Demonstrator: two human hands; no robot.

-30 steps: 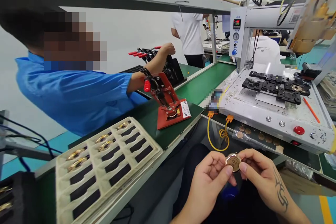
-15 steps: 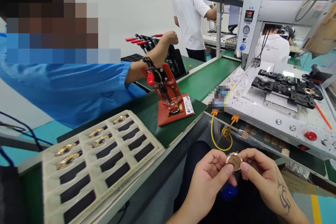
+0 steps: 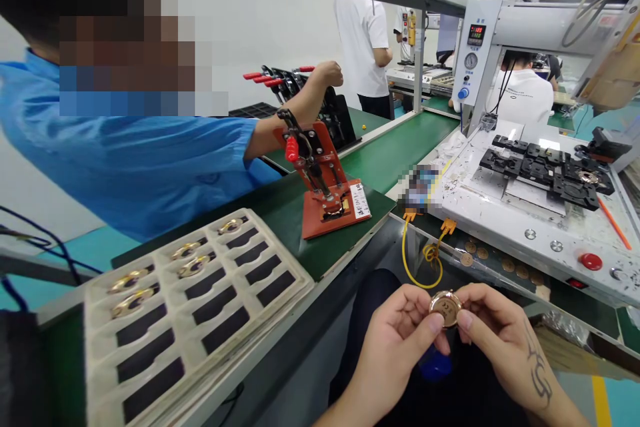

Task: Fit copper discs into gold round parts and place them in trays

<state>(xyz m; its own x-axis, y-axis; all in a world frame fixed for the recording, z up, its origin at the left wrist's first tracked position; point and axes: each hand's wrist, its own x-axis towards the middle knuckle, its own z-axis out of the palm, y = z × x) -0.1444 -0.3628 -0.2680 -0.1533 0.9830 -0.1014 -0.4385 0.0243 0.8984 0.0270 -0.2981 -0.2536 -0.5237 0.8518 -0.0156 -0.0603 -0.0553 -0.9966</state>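
Between my two hands is a round, gold-rimmed watch case (image 3: 445, 307), its back with small markings facing up at me. My left hand (image 3: 400, 340) pinches its left edge, thumb lying on the back. On the opposite edge, my right hand (image 3: 493, 330) grips with thumb and fingers. The case is over my lap, in front of the bench. To the left, a beige tray (image 3: 295, 267) with dark slots holds several gold watch cases (image 3: 134, 302). A red toggle-clamp press (image 3: 325, 180) stands on the green bench behind the tray.
A white machine (image 3: 500, 227) with a red button, black fixtures and an orange stick occupies the right. A yellow cable (image 3: 406, 253) hangs at its front edge. At left, a co-worker in a blue sleeve (image 3: 200, 153) reaches toward black clamps with red handles. Other people stand behind.
My hands and the watch case stay almost the same. The view has shifted slightly, and a person in white at the back has lowered an arm.
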